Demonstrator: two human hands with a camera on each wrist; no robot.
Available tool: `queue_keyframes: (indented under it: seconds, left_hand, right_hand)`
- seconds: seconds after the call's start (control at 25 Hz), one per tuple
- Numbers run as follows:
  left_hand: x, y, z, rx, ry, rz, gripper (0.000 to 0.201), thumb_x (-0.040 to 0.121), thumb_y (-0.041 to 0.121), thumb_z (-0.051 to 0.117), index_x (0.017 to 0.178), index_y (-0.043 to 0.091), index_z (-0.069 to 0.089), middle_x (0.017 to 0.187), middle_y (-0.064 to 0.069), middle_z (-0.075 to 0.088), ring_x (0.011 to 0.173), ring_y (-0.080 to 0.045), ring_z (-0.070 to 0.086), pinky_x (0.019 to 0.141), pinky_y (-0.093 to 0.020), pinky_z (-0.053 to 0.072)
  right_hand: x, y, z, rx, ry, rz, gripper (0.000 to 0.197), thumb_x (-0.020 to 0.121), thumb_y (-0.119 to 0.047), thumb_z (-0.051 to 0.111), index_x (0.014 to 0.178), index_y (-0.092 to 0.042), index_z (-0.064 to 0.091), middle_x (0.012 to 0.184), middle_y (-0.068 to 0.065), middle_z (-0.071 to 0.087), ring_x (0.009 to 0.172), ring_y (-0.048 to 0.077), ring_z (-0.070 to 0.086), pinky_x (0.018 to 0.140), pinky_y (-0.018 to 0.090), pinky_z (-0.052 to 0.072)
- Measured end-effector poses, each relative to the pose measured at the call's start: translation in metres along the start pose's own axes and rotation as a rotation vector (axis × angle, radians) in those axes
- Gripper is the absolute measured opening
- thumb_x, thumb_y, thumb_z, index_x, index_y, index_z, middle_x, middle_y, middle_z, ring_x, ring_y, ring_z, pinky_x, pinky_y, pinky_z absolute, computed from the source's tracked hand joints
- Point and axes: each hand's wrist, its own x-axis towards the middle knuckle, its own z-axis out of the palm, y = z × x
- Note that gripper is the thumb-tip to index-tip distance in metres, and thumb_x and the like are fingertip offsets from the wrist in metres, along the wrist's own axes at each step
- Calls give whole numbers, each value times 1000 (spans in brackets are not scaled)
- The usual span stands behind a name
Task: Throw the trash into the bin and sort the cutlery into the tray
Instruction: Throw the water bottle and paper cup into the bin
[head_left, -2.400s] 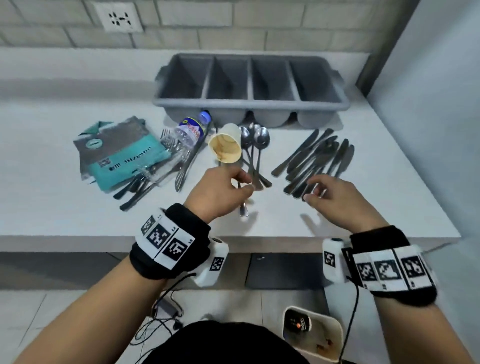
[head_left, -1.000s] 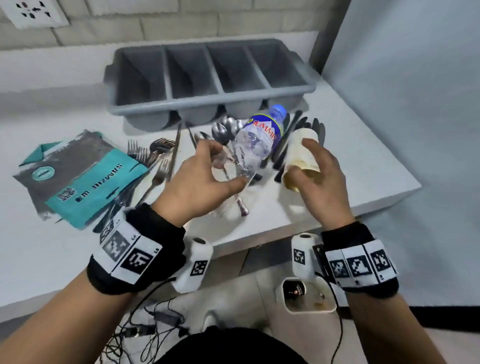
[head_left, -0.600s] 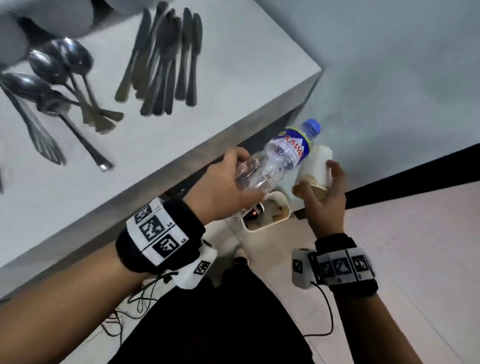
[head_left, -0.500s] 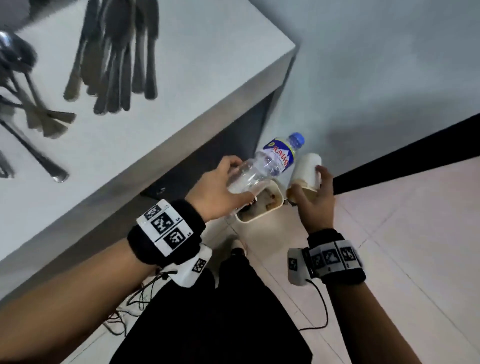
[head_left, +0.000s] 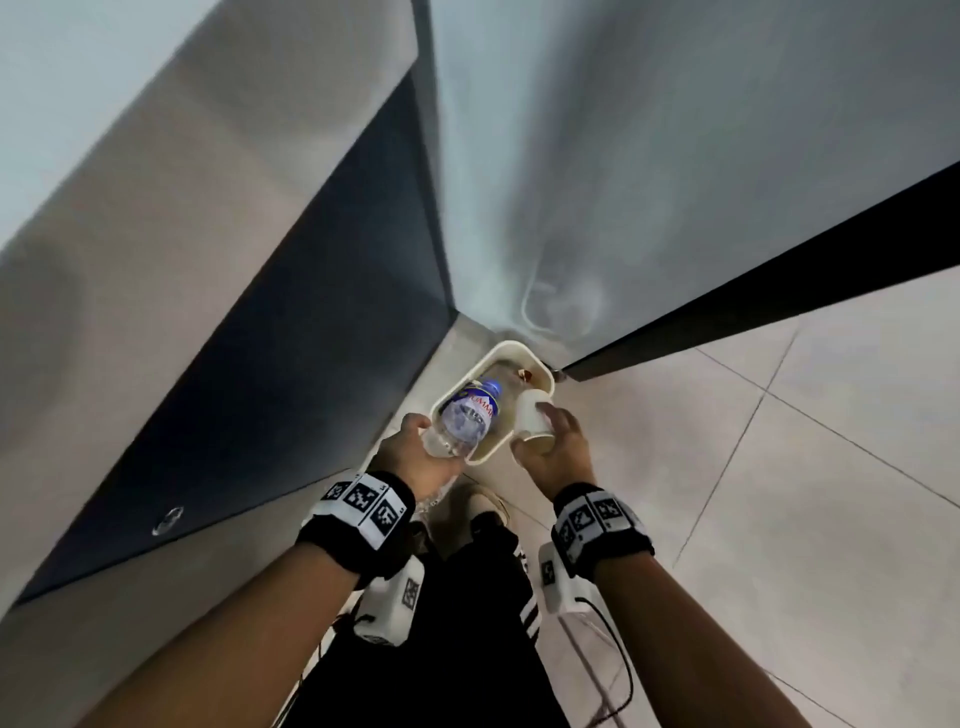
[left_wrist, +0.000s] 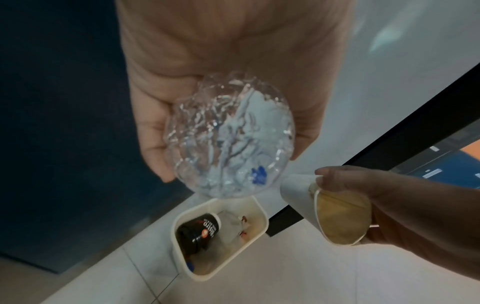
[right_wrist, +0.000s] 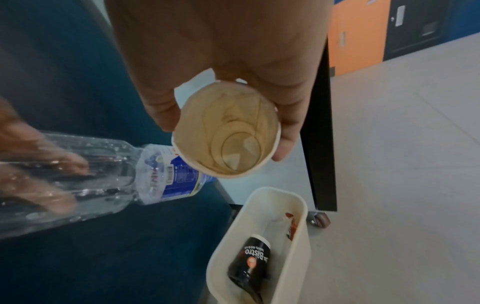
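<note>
My left hand (head_left: 415, 457) grips the bottle (head_left: 467, 418), cap pointing down over the bin (head_left: 485, 364). My right hand (head_left: 553, 449) holds the cup (head_left: 532, 418) above the bin's near rim.

Clear crumpled plastic water bottle (head_left: 464, 422), blue cap and blue label, held by its base in left hand (head_left: 413, 460), tilted cap-first over the bin (head_left: 457, 388). White paper cup (head_left: 533, 420), inside stained brown, empty, gripped by right hand (head_left: 556, 451), mouth facing back toward the wrist, just beside the bottle above the bin's rim. Bin cream, rectangular with rounded corners, standing on floor by a wall; inside a black Bistro cup (right_wrist: 251, 259) on its side and small scraps
</note>
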Motion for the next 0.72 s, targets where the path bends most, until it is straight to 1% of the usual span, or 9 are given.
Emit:
queue_keyframes:
  seconds: [0.08,0.16,0.24,0.36,0.44,0.52,0.6,0.64,0.72]
  left_hand:
    - [42,-5,21,-11,-8,-13,69,68,35,76,128,17,46,123,-14,63,110,-29,61,94,-30,48]
    - [86,-10,43,-4,-1,-20,67,72,39,74,127,15,47,124,-14,62,112,-29,60,94,-30,47]
    - [125,-12,62,13,-10,-28,65,77,46,68,129,14,45,126,-15,61,114,-30,59,92,-29,45]
    - [172,-16,81,59,-11,-26,61,83,44,62,131,14,42,128,-15,60,118,-32,57,93,-30,44]
    - [194,-18,88,104,-10,-6,58,83,42,62,130,15,43,127,-14,61,117,-31,58,93,-30,45]
    - [215,-19,97,137,-1,38,58,81,41,64,129,16,45,126,-12,61,115,-30,59,92,-29,45]
    - [228,-19,101,134,13,116,61,79,38,66,132,17,45,132,-10,55,118,-29,56,94,-25,43]
    - [228,-18,100,125,19,154,63,80,34,66,135,16,43,137,-10,49,123,-27,52,98,-24,41]
    - [221,-12,92,100,30,170,62,84,23,63,140,12,39,146,-10,39,132,-25,43,107,-23,32]
  right_hand:
    - [27,20,23,11,-13,58,61,77,-17,68,135,-15,47,143,8,41,122,27,50,90,18,36]
    - [56,40,46,5,-19,87,62,77,-19,68,135,-17,46,145,7,40,123,27,49,97,24,40]
    - [85,57,65,-21,-22,99,63,77,-23,68,136,-20,45,147,6,38,125,27,49,102,30,41]
    - [128,73,89,-46,-15,98,64,78,-26,66,137,-23,44,151,4,34,128,29,46,107,32,40]
    - [149,78,100,-94,-13,95,65,80,-31,64,140,-25,39,154,3,28,130,33,43,109,36,39]
    - [168,84,111,-161,-53,103,69,84,-33,58,145,-26,28,158,5,17,137,36,32,113,40,32]
    - [179,87,119,-191,-134,119,73,88,-32,53,150,-27,14,161,8,3,145,34,15,117,41,21]
    - [180,87,120,-190,-147,129,72,89,-31,51,150,-27,12,161,8,1,146,33,13,117,41,19]
    - [176,85,112,-182,-70,126,66,89,-25,50,148,-23,21,160,8,10,142,33,22,115,39,25]
